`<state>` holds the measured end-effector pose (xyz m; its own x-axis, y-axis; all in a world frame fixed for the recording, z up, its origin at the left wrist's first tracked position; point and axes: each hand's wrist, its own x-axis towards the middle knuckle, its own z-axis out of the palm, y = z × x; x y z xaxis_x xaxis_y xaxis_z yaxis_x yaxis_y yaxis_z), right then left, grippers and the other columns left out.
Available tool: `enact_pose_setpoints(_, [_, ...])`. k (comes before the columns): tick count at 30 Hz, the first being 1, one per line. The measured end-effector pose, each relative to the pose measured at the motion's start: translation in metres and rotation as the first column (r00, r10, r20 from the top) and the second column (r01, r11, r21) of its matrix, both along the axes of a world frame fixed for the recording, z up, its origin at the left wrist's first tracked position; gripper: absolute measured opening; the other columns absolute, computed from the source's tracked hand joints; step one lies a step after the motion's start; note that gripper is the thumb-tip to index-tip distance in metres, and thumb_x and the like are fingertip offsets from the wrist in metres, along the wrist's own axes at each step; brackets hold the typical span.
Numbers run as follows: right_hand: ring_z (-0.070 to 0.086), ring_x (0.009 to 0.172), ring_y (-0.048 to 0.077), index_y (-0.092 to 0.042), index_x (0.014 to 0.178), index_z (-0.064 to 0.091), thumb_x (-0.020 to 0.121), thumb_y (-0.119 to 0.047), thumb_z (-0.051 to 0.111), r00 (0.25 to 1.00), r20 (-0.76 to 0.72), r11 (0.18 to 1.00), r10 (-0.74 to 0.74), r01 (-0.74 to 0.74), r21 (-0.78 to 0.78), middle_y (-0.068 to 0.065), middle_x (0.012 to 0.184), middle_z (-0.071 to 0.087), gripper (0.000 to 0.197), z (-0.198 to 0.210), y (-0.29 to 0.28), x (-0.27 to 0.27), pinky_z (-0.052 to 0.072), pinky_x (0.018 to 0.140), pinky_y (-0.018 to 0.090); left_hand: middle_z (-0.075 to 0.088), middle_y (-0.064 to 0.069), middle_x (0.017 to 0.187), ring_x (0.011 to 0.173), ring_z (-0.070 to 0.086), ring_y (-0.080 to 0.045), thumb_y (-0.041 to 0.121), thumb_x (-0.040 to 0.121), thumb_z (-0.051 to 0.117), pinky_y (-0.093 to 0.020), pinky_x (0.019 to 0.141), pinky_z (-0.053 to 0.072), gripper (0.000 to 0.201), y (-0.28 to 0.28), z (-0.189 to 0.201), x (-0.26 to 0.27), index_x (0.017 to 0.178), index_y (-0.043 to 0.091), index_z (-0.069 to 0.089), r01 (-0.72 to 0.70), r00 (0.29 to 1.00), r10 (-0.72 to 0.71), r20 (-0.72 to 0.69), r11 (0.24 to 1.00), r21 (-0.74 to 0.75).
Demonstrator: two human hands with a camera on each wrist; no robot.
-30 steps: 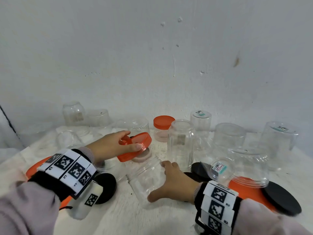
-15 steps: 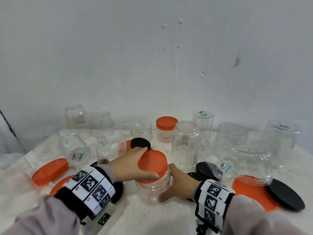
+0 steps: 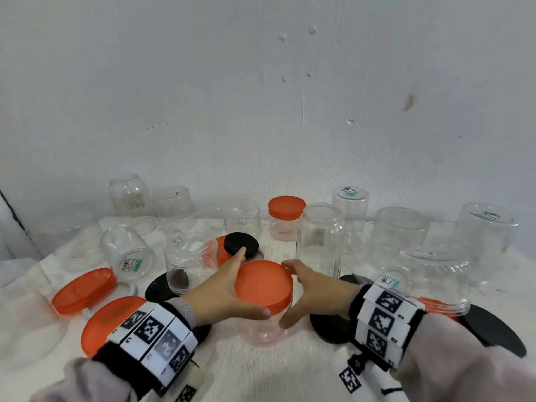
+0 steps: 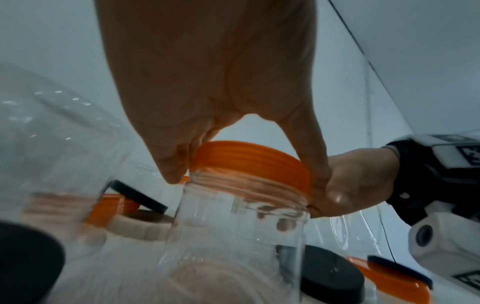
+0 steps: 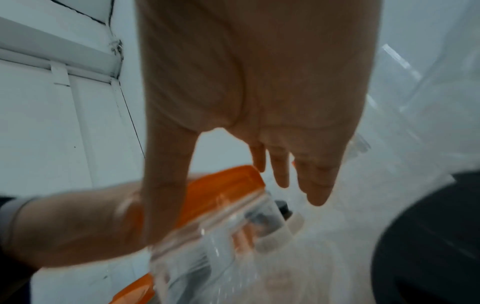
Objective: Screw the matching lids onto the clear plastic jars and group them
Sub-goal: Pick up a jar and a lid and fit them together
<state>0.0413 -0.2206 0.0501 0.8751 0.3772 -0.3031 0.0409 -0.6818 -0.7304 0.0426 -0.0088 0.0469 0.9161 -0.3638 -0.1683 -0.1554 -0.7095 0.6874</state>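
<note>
A clear jar (image 3: 261,329) stands upright at the table's centre with an orange lid (image 3: 262,285) on its mouth. My left hand (image 3: 229,288) grips the lid's rim from the left, with the thumb at the front and the fingers (image 4: 168,164) at the back. My right hand (image 3: 301,294) holds the jar from the right, just under the lid. Its thumb (image 4: 335,195) lies on the near wall and its fingers reach round the far side. In the left wrist view the lid (image 4: 249,162) sits on the jar's threads. The right wrist view is blurred.
Several clear jars without lids stand or lie around, a tall one (image 3: 319,242) close behind my right hand. A small jar with an orange lid (image 3: 285,217) stands at the back. Loose orange lids (image 3: 84,290) lie at the left, black lids (image 3: 242,243) (image 3: 493,329) behind and at the right.
The right hand stood the lying jar upright. The left hand brought the orange lid down onto its mouth and now grips it there.
</note>
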Motion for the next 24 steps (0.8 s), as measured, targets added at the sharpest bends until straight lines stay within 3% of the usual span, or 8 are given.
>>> enact_pose_setpoints(2, [0.029,0.132,0.013,-0.031,0.149,0.013,0.066,-0.027,0.086,0.997,0.032,0.997,0.071,-0.070,-0.014,-0.007,0.153,0.022,0.111,0.015,0.003,0.005,0.029,0.098,0.026,0.022,0.015,0.146,0.133,0.031,-0.006,0.044,0.056,0.089,-0.022,0.110,0.028,0.136,0.007,-0.009,-0.001,0.150,0.030,-0.008,-0.030,0.997,0.023,-0.071,0.995,-0.098])
enact_pose_setpoints(4, [0.030,0.129,0.009,-0.032,0.150,0.014,0.068,-0.033,0.085,0.986,0.076,0.987,0.147,-0.140,-0.080,-0.008,0.152,0.021,0.109,0.027,0.011,0.010,0.032,0.100,0.025,0.031,0.021,0.136,0.123,0.043,0.001,0.027,0.060,0.090,-0.011,0.099,0.038,0.122,0.011,-0.020,-0.001,0.142,0.042,0.002,-0.042,0.994,0.019,-0.112,0.978,-0.203])
enact_pose_setpoints(7, [0.029,0.135,0.016,-0.031,0.151,0.013,0.068,-0.045,0.083,0.959,0.119,0.941,0.258,-0.222,-0.255,-0.006,0.151,0.023,0.110,0.036,0.029,0.017,0.034,0.110,0.038,0.034,0.026,0.125,0.112,0.045,0.009,0.018,0.060,0.090,0.000,0.079,0.040,0.117,0.012,-0.030,-0.001,0.130,0.049,0.003,-0.057,0.991,0.020,-0.135,0.959,-0.277])
enact_pose_setpoints(9, [0.027,0.137,0.018,-0.032,0.151,0.011,0.067,-0.053,0.080,0.938,0.119,0.885,0.326,-0.258,-0.387,-0.006,0.151,0.023,0.111,0.039,0.039,0.021,0.033,0.110,0.042,0.039,0.023,0.127,0.114,0.047,0.005,0.017,0.059,0.091,-0.004,0.084,0.042,0.117,0.013,-0.035,-0.001,0.135,0.045,0.007,-0.076,0.988,0.029,-0.153,0.948,-0.311])
enact_pose_setpoints(13, [0.031,0.134,0.022,-0.033,0.150,0.016,0.066,-0.058,0.078,0.912,0.097,0.790,0.399,-0.288,-0.541,-0.004,0.147,0.026,0.107,0.044,0.052,0.026,0.036,0.106,0.044,0.050,0.009,0.133,0.122,0.051,-0.007,0.016,0.055,0.091,-0.024,0.103,0.042,0.111,0.015,-0.040,0.000,0.142,0.028,0.023,-0.113,0.981,0.050,-0.188,0.933,-0.343])
enact_pose_setpoints(19, [0.030,0.131,0.024,-0.045,0.148,0.017,0.067,-0.055,0.078,0.890,0.070,0.714,0.451,-0.312,-0.627,-0.004,0.140,0.026,0.102,0.048,0.058,0.026,0.038,0.102,0.047,0.053,0.009,0.131,0.121,0.051,-0.004,0.009,0.060,0.090,-0.016,0.095,0.044,0.100,0.015,-0.039,0.000,0.138,0.025,0.030,-0.109,0.980,0.033,-0.198,0.915,-0.388])
enact_pose_setpoints(24, [0.035,0.130,0.025,-0.045,0.148,0.018,0.066,-0.059,0.077,0.880,0.081,0.694,0.469,-0.310,-0.650,-0.003,0.140,0.027,0.102,0.050,0.059,0.025,0.040,0.102,0.046,0.056,0.006,0.129,0.119,0.054,-0.005,0.003,0.060,0.088,-0.017,0.097,0.045,0.095,0.014,-0.038,-0.001,0.136,0.022,0.034,-0.113,0.981,0.035,-0.191,0.901,-0.418])
